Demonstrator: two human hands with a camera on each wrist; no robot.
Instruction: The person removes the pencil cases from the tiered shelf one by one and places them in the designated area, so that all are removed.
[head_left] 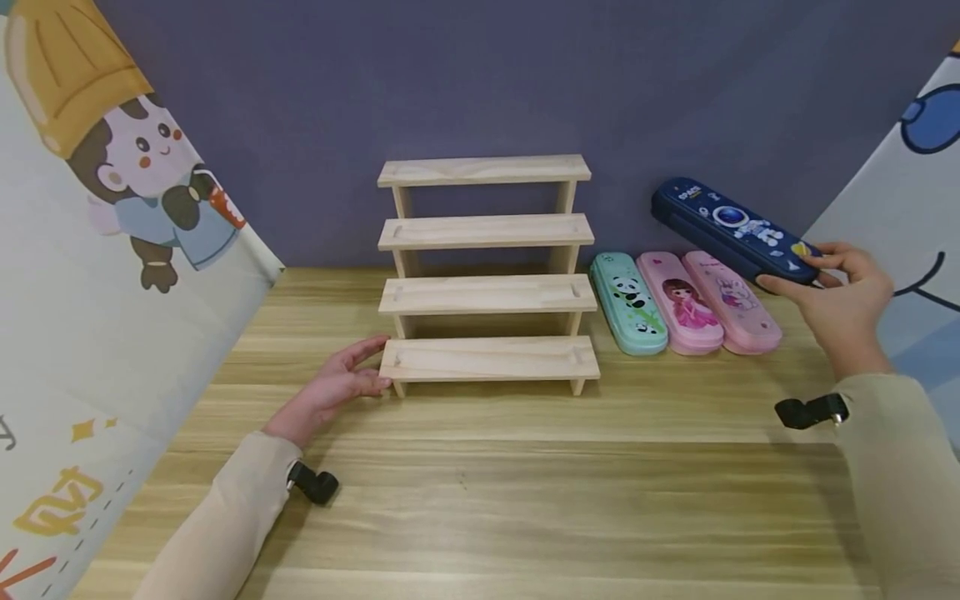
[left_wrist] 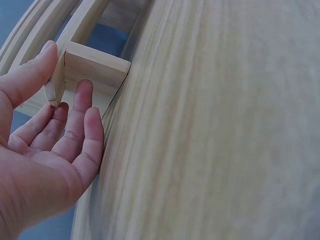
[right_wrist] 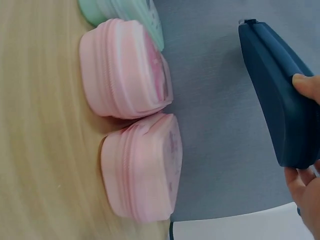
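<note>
My right hand grips one end of a dark blue pencil case with a space print, holding it raised and tilted. In the right wrist view the thumb presses one face of the blue case and the fingers lie on the other. A pale wooden stepped rack with several shelves stands at the centre. My left hand is at its lowest shelf's left end. The left wrist view has the thumb and fingers of that hand on either side of the board end.
Right of the rack, a mint panda case, a pink princess case and a pink rabbit case lie side by side on the wooden table. Behind rises a dark blue cloth; a printed sheet borders the left.
</note>
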